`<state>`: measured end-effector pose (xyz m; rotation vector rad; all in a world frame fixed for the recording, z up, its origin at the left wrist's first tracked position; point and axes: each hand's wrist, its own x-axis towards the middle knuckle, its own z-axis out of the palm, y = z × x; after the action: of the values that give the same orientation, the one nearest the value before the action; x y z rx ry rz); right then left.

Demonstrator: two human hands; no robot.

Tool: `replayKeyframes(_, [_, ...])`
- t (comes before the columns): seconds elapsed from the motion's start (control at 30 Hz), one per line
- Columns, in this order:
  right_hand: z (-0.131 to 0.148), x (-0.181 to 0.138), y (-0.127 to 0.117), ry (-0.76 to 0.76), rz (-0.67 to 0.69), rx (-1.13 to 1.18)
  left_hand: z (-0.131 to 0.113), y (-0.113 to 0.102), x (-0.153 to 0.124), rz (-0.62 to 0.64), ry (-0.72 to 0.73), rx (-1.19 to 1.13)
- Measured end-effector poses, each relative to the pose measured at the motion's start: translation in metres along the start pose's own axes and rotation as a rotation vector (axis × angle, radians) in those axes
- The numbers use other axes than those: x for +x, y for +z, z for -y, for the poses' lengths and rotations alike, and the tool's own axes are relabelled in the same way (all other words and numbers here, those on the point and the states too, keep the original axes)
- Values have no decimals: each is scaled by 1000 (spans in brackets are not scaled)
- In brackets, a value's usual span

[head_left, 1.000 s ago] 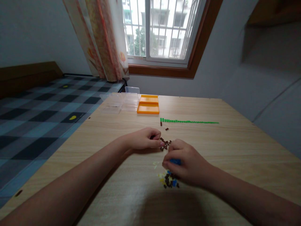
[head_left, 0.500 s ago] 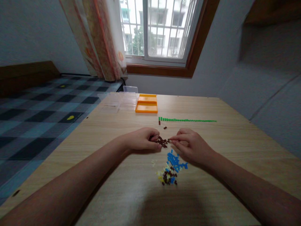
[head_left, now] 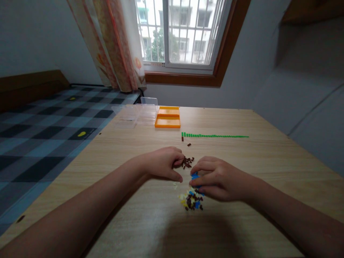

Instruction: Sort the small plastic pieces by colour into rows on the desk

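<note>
1. Right grip: the right hand (head_left: 217, 179) is over the blue pieces (head_left: 195, 175), its fingers bent and a little parted. I cannot tell whether a piece is pinched between them.
2. Left grip: the left hand (head_left: 165, 163) is part open, the thumb standing away from the curled fingers. Its curled fingers are at the left side of a small brown pile (head_left: 188, 163).
3. Between the hands, that brown pile lies farther toward the desk's far edge than the blue pieces, which the right hand partly covers.
4. On the near side of the blue pieces is a mixed pile (head_left: 192, 200) of brown, yellow, pale and blue bits. A few pale pieces (head_left: 175, 185) lie just beyond it, toward the desk's left edge.
5. Past the hands, a loose brown piece (head_left: 189, 144) lies alone. Another brown piece (head_left: 182, 139) sits at the left end of a green row (head_left: 215, 136), which runs roughly along the far edge of the desk (head_left: 268, 161).
6. Near the far edge stands an orange tray (head_left: 167, 126); clear plastic boxes (head_left: 146, 115) are beside it, toward the far left corner.
7. A checked bed (head_left: 53, 143) borders the desk's left edge.
</note>
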<state>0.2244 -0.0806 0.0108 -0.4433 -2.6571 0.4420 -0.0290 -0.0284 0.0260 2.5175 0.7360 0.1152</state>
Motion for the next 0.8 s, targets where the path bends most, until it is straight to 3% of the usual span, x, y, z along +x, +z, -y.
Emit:
replayKeyframes(0.3, [-3, -2, 0, -2, 18, -32, 0, 0, 0, -31, -16, -11])
replayKeyframes(0.5, [-6, -6, 1, 2, 4, -15, -20, 3, -1, -170, 100, 245])
replayKeyframes(0.8, [-3, -8, -3, 46, 50, 38, -29, 9, 0, -85, 140, 309])
